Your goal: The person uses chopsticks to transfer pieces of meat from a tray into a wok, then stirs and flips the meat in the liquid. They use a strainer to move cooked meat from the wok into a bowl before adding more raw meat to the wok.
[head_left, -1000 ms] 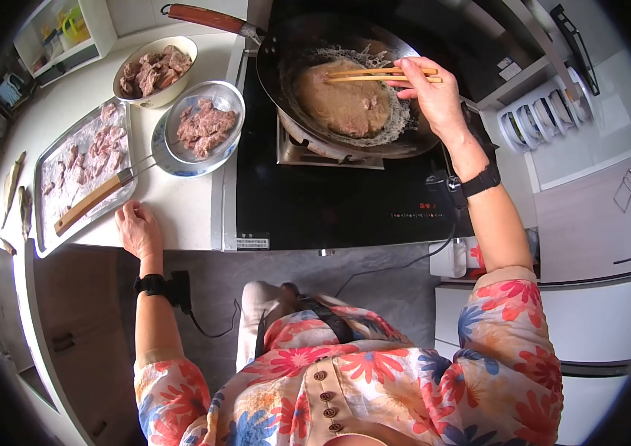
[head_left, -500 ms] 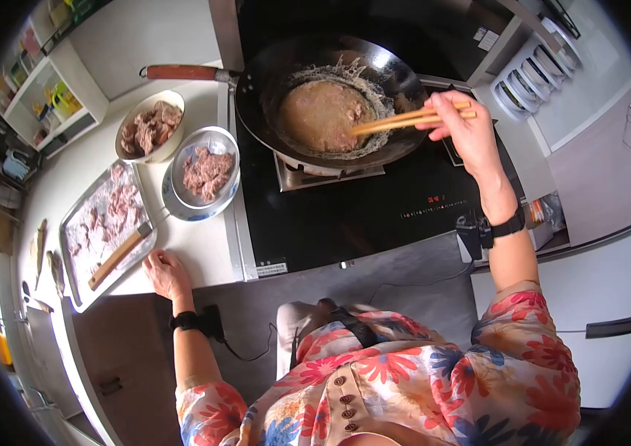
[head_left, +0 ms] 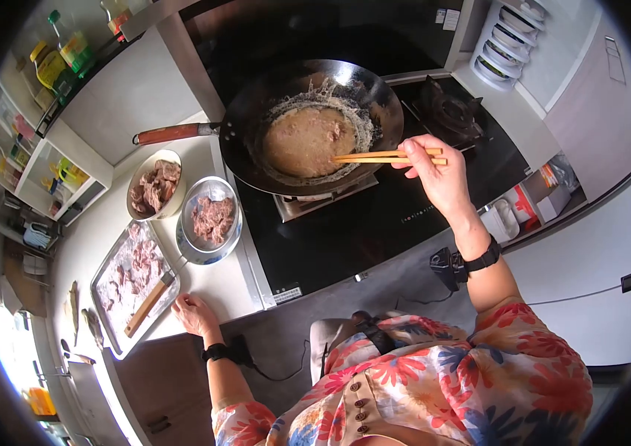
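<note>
My right hand (head_left: 434,175) holds wooden chopsticks (head_left: 375,157) whose tips dip into murky brown liquid (head_left: 304,141) in a black wok (head_left: 248,160). A few pieces of meat show in the liquid. My left hand (head_left: 195,314) rests at the counter's edge with its fingers curled, beside a metal tray (head_left: 111,334) of meat pieces. The wooden handle (head_left: 148,305) of a strainer (head_left: 200,193) crosses that tray. The strainer holds meat and sits over a bowl (head_left: 207,258). Behind it stands a pale bowl (head_left: 170,157) filled with meat.
The wok's red-brown handle (head_left: 174,134) points left over the counter. A second burner (head_left: 453,111) is at the right of the black cooktop (head_left: 315,260). Bottles (head_left: 70,46) stand upper left, and an open drawer (head_left: 516,215) is at right.
The view has shifted and turned, showing more of the second burner and the bottles. My right hand has drawn slightly down with the chopsticks, whose tips stay in the wok.
</note>
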{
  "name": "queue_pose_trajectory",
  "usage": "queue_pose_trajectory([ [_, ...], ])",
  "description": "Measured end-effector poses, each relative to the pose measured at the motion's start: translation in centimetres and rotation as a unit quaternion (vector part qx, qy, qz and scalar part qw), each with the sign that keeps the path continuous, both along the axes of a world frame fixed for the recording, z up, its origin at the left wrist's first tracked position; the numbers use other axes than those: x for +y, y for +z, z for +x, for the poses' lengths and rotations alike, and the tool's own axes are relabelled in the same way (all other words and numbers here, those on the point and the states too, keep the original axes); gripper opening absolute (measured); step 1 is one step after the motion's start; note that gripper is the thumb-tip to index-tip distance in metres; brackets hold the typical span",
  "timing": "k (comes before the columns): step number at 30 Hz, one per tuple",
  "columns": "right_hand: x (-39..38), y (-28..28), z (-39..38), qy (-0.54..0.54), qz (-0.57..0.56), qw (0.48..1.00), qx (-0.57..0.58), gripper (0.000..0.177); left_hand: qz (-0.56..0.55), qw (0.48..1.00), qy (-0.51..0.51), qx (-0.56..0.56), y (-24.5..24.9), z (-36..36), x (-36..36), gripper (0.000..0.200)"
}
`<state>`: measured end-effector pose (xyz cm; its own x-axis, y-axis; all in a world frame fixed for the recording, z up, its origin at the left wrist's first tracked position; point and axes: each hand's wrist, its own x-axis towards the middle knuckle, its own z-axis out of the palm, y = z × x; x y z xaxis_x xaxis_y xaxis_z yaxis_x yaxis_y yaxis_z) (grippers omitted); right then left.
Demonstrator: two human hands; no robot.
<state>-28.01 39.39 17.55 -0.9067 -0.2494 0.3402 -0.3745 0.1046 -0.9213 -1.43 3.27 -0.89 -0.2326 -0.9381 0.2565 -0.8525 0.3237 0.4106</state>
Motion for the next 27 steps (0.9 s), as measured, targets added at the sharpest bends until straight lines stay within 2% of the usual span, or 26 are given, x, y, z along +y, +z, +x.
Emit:
queue_pose_trajectory([
  [6,-0.7,-0.4,1.5,-0.006,0.007,0.999,0.036,0.018,0.008,1.0,0.011,0.005,0.0,-0.1,-0.1,0.014],
  [16,-0.9,-1.6,1.9,-0.027,-0.006,0.999,0.016,0.016,-0.018,1.0,-0.011,-0.011,-0.1,-0.1,-0.1,0.013],
  [21,-0.6,-1.8,2.0,-0.041,-0.038,0.998,0.021,0.015,0.027,1.0,0.004,-0.005,0.8,-0.4,0.2,0.012],
  [24,-1.2,-1.6,2.1,-0.058,-0.035,0.998,0.009,0.016,-0.031,0.999,-0.033,0.013,-0.3,0.2,-0.2,0.009],
  [26,-1.3,-1.8,2.0,-0.06,-0.03,0.997,0.028,0.018,0.008,0.998,-0.028,0.053,0.6,-0.1,0.3,0.008],
  [27,-1.6,-1.5,2.3,-0.069,-0.025,0.997,0.033,0.019,-0.021,0.997,-0.053,0.059,0.3,0.2,0.0,0.007],
])
